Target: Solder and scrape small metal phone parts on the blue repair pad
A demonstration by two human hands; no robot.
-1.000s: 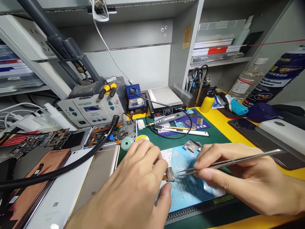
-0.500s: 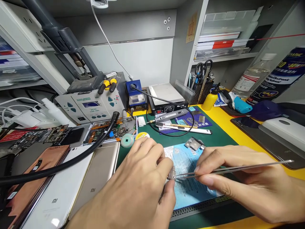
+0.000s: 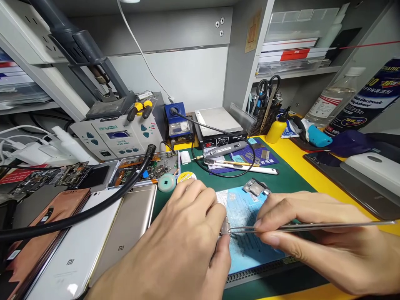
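Observation:
Between the thumb and fingers of my left hand (image 3: 184, 241) is a small metal-shielded part (image 3: 225, 227), mostly hidden by the hand; its exact kind does not show. My right hand (image 3: 315, 233) pinches a pair of metal tweezers (image 3: 300, 227), whose tips reach left to the edge of that part. Under both hands lies a light-blue work sheet (image 3: 250, 254) with dark smudges. On its far side rests a small circuit board with metal shields (image 3: 255, 187), just beyond my right fingers.
Several phones, such as the white phone (image 3: 71, 258), lie at left under a black hose (image 3: 93, 216). A hot-air station (image 3: 121, 139), soldering station (image 3: 178, 125) and heating plate (image 3: 218, 123) stand behind. A soldering iron (image 3: 226, 149) lies on the green mat (image 3: 290, 177).
The rear end of the tweezers has dropped slightly and swung a little to the right, while their tips stay at the part. My left hand keeps its hold.

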